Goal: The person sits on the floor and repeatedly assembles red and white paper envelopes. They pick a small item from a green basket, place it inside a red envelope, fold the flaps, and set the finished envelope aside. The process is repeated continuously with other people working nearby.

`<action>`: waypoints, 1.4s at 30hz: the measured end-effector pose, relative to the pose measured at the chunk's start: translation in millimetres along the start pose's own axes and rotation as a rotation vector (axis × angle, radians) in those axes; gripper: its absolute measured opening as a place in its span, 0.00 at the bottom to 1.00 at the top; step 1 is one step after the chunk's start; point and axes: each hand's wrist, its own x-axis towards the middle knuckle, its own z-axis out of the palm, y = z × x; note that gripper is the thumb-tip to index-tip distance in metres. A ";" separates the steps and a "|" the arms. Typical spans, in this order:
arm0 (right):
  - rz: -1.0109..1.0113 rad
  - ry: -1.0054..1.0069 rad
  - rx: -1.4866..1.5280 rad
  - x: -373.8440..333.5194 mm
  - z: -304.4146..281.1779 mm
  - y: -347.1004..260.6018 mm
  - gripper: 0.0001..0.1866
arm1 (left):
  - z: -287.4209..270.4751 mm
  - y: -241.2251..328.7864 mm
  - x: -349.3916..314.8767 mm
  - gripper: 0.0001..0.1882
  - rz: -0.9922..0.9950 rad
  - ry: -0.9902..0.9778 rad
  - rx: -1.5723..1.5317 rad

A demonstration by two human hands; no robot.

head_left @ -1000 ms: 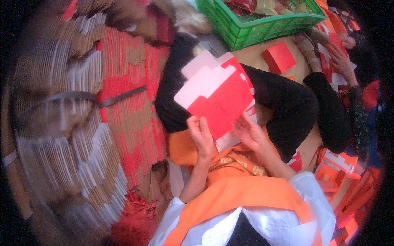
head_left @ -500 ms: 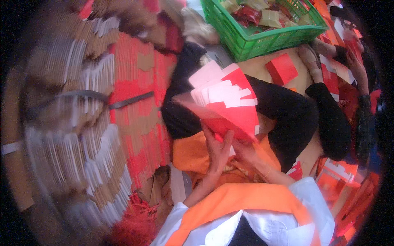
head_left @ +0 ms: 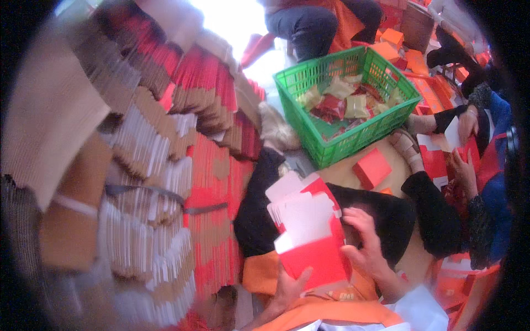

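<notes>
My left hand [head_left: 290,287] grips the lower left part of a stack of flat red and white box blanks [head_left: 314,262], with the thumb lying on the top red face. White flaps fan out at the stack's far end, above my lap. At the stack's right edge is my right hand [head_left: 369,251], its fingers apart. Whether those fingertips touch the cardboard I cannot tell. An orange apron [head_left: 262,273] covers my lap beneath the stack.
Ahead stands a green plastic crate [head_left: 370,131] with gold and red packets [head_left: 353,106] inside. A red box [head_left: 372,167] lies before it. Strapped rows of folded cartons [head_left: 207,237] fill the left. On the right, a co-worker's hands [head_left: 465,172] handle red cardboard.
The view has swung, so more of the crate shows. My right hand has come away from the stack's near end to its right side and opened. The stack has turned flatter.
</notes>
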 end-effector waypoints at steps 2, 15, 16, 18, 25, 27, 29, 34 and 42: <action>0.088 -0.191 0.097 -17.8 14.4 23.8 0.26 | 12.5 0.2 -19.2 0.27 0.032 -0.048 -0.012; 0.557 -0.562 0.532 -83.8 38.0 46.5 0.08 | -26.3 -36.8 3.1 0.14 0.361 -0.351 0.391; 0.600 -0.457 0.653 -85.5 43.4 42.8 0.08 | -26.5 -39.2 5.3 0.13 0.379 -0.274 0.375; 0.543 -0.225 0.690 -69.3 50.6 17.9 0.10 | -31.2 -59.8 6.6 0.09 0.452 -0.152 0.274; 0.448 0.005 1.029 -85.0 73.9 47.2 0.13 | 0.6 -21.7 5.6 0.11 0.436 0.162 0.180; 0.472 -0.122 0.957 -95.9 62.7 51.1 0.11 | -1.0 15.4 8.5 0.13 0.635 0.010 0.401; 0.473 -0.116 0.864 -94.8 61.7 47.6 0.12 | -5.0 46.0 8.6 0.15 0.848 -0.058 0.577; 0.584 -0.180 0.718 -74.7 71.5 30.7 0.10 | -11.0 12.8 9.2 0.11 0.578 0.021 0.354; 0.548 -0.253 0.584 -77.8 46.5 22.3 0.07 | -4.7 -21.5 -1.6 0.10 0.180 -0.082 0.155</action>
